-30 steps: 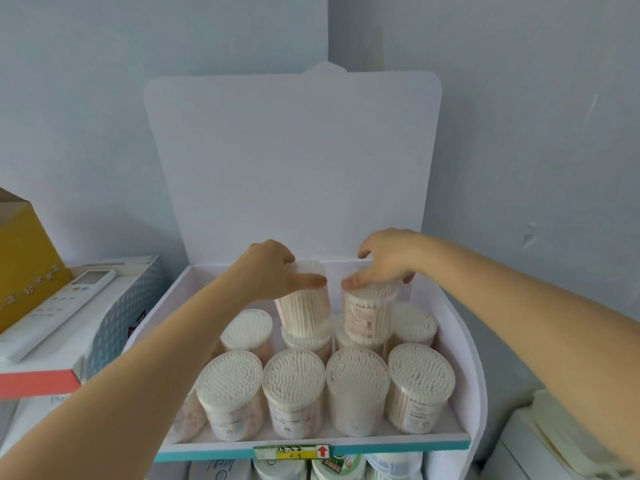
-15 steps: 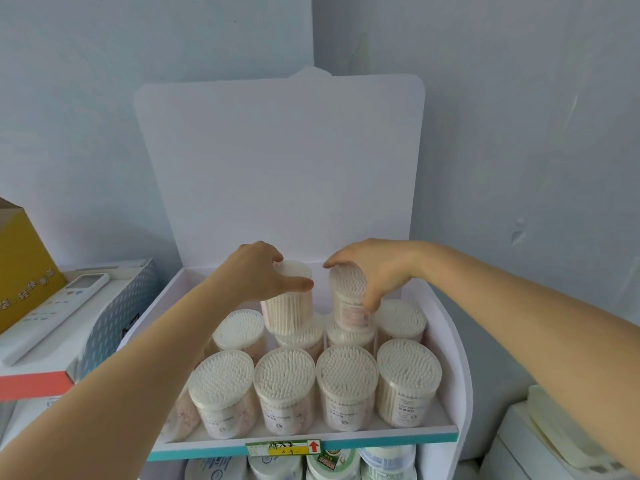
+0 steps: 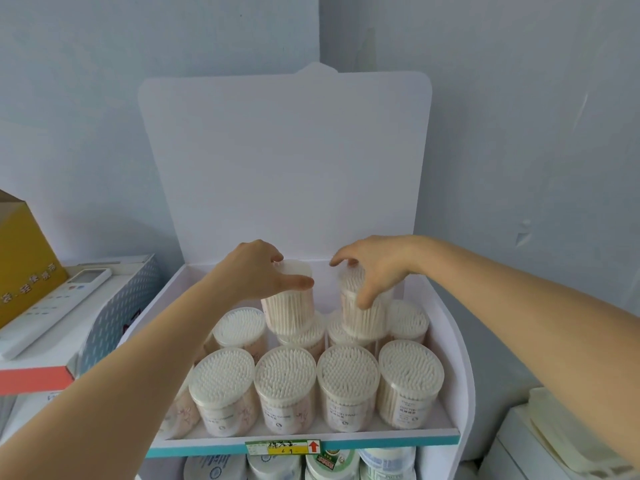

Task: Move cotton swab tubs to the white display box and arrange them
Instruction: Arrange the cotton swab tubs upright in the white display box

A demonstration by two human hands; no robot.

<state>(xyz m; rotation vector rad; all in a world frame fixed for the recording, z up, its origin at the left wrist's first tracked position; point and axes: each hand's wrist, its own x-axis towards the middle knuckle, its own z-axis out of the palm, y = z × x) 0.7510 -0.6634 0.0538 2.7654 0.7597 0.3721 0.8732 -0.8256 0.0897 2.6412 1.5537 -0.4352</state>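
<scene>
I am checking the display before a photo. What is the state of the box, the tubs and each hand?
Box: lid open, standing up.
Left tub: upright on back row, held.
Right tub: on back row, held.
Front tubs: upright, lids on.
Left hand: grips left tub.
Right hand: grips right tub.

price tag (image 3: 282, 447): red up-arrow | front-right tub (image 3: 410, 382): "COTTON…"; rest illegible

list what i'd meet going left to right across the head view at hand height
yellow box → left hand gripping the left tub → right hand gripping the right tub → cream container
</scene>
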